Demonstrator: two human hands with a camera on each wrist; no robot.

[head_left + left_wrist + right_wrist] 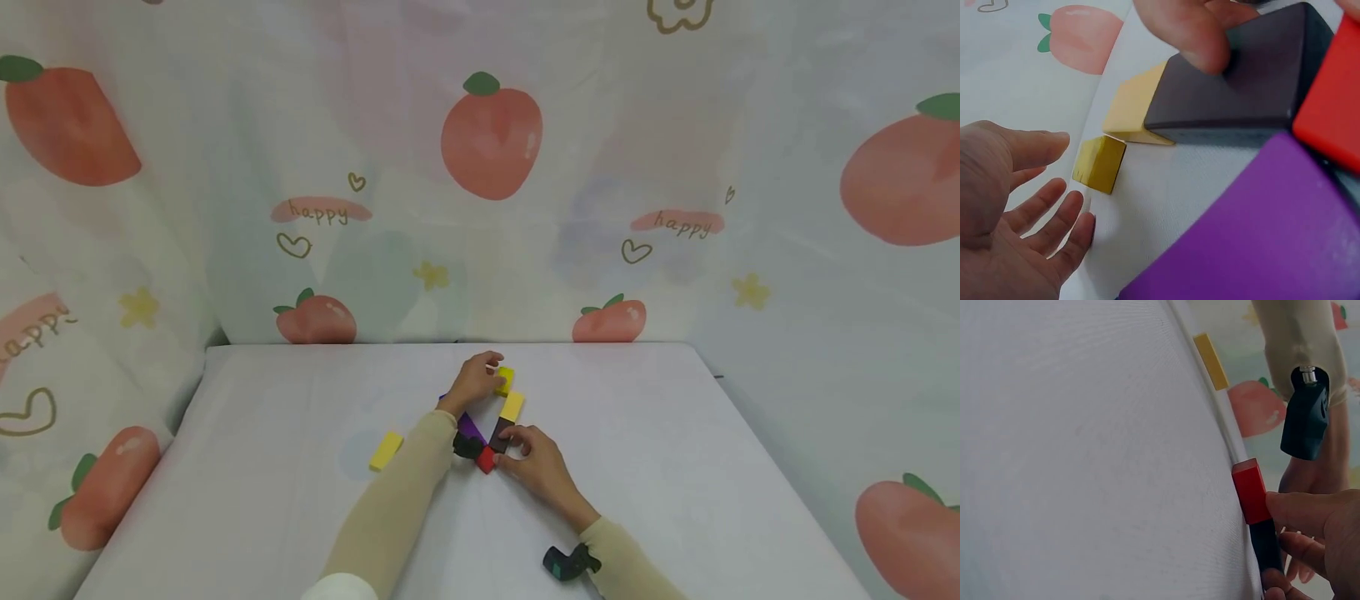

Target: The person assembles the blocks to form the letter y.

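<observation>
My left hand [478, 379] is beside the farthest yellow block [506, 381]. Its fingers are spread in the left wrist view, with a gap between them and that yellow block [1100, 164]. My right hand [536, 462] touches two joined blocks: the thumb meets the side of the red block [1250, 494], and a finger rests on the dark brown block [1241, 78]. A pale yellow block [512, 407] adjoins the dark one's far end. From the red corner, a purple block [472, 427] slants away to the left, partly hidden by the left wrist.
Another yellow block [386, 451] lies apart, left of the left forearm. All blocks are on a white-covered table [645, 417]. A patterned cloth [495, 275] hangs behind the far edge. A black wrist camera [566, 563] is strapped to the right sleeve.
</observation>
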